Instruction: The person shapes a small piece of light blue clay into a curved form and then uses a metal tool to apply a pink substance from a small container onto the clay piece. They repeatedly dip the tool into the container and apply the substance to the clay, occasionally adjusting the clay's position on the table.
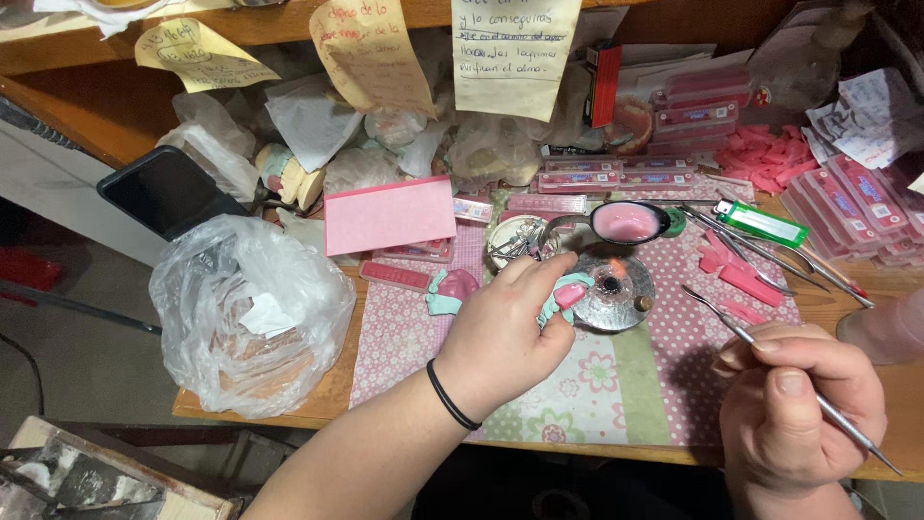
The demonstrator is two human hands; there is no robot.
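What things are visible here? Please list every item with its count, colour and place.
Dental model: one, pink and teal, in left hand.
Second model: one, pink and teal, on patterned mat.
Burner: one, silver, lit, centre.
Spoon: one, holding pink wax, above burner.
Lighter: one, green, right of spoon.
Pink sheet block: one, behind mat.
Plastic bag: one, clear, left edge.
Phone: one, black, far left.
Paper notes: several, yellow, on shelf.
Metal tool: one, silver, in right hand.
Left hand: black wristband.
Right hand: lower right.

The left hand [505, 332] pinches a pink-and-teal wax model [566, 294] beside a small burner [613, 291]; the right hand [804, 409] holds a metal tool [741, 334].
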